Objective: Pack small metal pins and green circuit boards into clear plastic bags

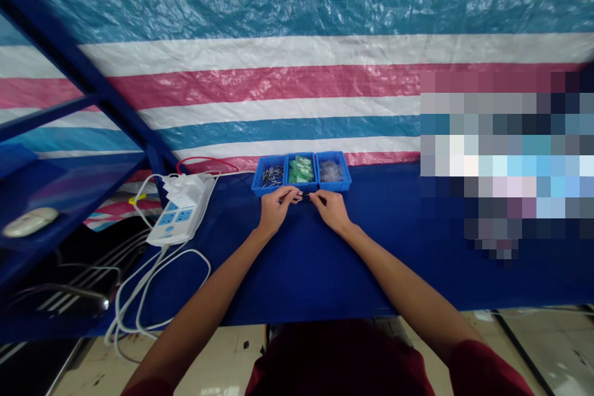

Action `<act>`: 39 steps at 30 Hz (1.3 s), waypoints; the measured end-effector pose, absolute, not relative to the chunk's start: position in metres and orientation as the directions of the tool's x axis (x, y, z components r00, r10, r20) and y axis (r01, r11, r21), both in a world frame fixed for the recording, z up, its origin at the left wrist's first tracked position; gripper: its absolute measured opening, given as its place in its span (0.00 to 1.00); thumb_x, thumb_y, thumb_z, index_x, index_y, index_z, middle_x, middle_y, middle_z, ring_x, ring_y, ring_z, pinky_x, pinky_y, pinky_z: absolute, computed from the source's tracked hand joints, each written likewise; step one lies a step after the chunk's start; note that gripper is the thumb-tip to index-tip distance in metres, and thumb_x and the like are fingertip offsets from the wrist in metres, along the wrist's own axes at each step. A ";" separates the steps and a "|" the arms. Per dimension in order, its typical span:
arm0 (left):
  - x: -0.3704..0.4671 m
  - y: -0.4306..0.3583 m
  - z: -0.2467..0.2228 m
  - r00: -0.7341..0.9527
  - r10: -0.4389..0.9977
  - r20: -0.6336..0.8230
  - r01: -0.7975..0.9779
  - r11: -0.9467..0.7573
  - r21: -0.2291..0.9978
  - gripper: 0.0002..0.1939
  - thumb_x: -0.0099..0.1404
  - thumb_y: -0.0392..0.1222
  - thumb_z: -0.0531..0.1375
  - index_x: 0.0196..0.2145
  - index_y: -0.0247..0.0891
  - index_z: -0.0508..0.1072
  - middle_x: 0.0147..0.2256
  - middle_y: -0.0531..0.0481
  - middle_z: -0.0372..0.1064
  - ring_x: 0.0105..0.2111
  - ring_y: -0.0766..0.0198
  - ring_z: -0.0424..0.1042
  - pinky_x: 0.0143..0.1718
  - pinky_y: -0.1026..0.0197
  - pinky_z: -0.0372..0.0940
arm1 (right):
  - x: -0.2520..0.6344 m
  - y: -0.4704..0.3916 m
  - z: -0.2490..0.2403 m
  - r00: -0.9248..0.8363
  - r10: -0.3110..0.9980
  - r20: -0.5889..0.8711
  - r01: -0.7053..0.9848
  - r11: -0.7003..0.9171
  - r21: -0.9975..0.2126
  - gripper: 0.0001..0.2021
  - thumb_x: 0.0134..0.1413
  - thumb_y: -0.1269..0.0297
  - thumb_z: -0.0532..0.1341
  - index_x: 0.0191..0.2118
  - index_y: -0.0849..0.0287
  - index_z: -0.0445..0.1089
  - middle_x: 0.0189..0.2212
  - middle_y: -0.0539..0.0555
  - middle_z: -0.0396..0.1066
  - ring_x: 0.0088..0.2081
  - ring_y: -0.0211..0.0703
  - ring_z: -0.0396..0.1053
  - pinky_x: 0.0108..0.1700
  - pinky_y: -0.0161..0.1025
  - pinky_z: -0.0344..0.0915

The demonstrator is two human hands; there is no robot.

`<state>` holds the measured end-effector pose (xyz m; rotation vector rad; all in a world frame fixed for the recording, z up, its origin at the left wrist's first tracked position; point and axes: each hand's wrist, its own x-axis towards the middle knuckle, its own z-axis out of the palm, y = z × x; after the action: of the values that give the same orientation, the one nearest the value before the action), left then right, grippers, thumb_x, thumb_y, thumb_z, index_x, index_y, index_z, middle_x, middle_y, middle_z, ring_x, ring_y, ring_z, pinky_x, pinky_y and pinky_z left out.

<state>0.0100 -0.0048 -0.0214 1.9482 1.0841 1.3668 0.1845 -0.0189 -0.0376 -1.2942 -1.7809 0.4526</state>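
Three blue bins stand side by side at the back of the blue table. The left bin holds several small dark and silvery pieces, the middle bin green packets, the right bin clear bags. Just in front of them, my left hand pinches a small, thin dark and metallic piece. My right hand is pinched closed at the right end of that small piece. Its exact shape is too small to tell.
A white power strip with plugs lies on the left of the table, its white cables looping forward. A white mouse rests on a shelf at far left. Striped sheeting hangs behind; the right side is pixelated.
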 end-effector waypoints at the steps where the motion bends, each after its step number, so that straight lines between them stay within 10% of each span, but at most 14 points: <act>1: 0.010 -0.004 -0.022 0.169 0.842 0.513 0.308 -0.539 0.784 0.15 0.68 0.48 0.55 0.37 0.34 0.75 0.31 0.48 0.76 0.26 0.65 0.75 0.30 0.63 0.72 | 0.185 -0.019 -0.037 -0.076 0.899 0.431 0.586 0.390 -0.710 0.17 0.62 0.59 0.53 0.27 0.59 0.72 0.23 0.50 0.71 0.25 0.37 0.66 0.32 0.33 0.56; 15: 0.011 -0.006 -0.018 0.437 0.716 0.544 0.509 -0.696 0.507 0.20 0.73 0.45 0.44 0.55 0.37 0.68 0.42 0.44 0.71 0.42 0.61 0.71 0.46 0.60 0.65 | 0.185 -0.020 -0.035 -0.026 0.879 0.476 0.543 0.412 -0.732 0.17 0.62 0.59 0.53 0.25 0.60 0.70 0.22 0.51 0.70 0.24 0.38 0.65 0.31 0.35 0.56; 39: 0.011 -0.004 -0.024 0.257 0.857 0.447 0.351 -0.514 0.783 0.11 0.65 0.46 0.57 0.38 0.37 0.74 0.18 0.58 0.62 0.18 0.72 0.61 0.23 0.69 0.56 | 0.182 -0.022 -0.035 -0.159 0.817 0.555 0.429 0.563 -0.706 0.10 0.60 0.61 0.57 0.36 0.58 0.74 0.29 0.53 0.72 0.31 0.40 0.68 0.37 0.36 0.63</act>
<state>0.0105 -0.0038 -0.0237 1.9921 1.0911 1.2177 0.1820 -0.0225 -0.0345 -1.0284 -1.7854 0.4789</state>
